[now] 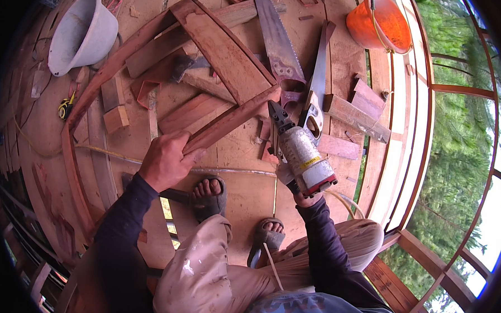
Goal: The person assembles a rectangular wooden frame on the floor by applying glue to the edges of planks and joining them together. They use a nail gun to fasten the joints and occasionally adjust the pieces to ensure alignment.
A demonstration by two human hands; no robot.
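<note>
I saw the left hand (165, 159) closed around the near rail of a reddish wooden frame (232, 119), which stretched ahead; the right hand (308, 200) (mostly hidden) gripped a nail gun (302, 153), nose beside the frame's right corner.

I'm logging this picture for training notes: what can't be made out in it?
All in the head view:
- Right hand: its fingers are mostly hidden by the nail gun.
- Contact between the gun's nose and the wooden frame: unclear, as they overlap from above.
- Brown-handled handsaw: tip cut off by the top edge.
- Tape measure: markings too small.
</note>
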